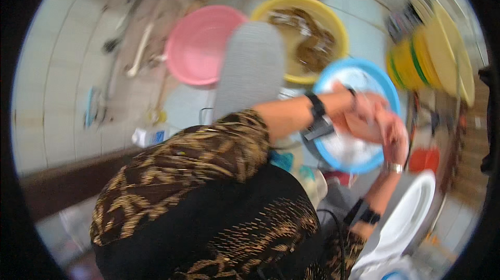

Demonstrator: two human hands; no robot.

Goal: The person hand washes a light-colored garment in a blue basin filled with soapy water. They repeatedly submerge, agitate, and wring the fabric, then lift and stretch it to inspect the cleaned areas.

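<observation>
Over a blue basin point(321, 147) with whitish, sudsy water, both my hands are close together. A limp, peach-coloured piece of cloth point(359, 128) hangs between them and partly dips toward the water; its exact kind is blurred. My left hand point(371, 105) reaches across from the left, its fingers closed on the cloth. From below comes my right hand point(395, 133), closed on the same cloth near the basin's right rim. Motion smears the fingers of both hands, and part of the cloth is hidden behind them.
A yellow basin point(341, 25) holds water and brown patterned cloth. Left of it is a pink basin point(200, 46), partly covered by my grey-clad knee point(250, 66). A yellow bucket point(416, 61) stands at right, a white toilet seat point(406, 223) lower right, a white bottle point(151, 137) at left.
</observation>
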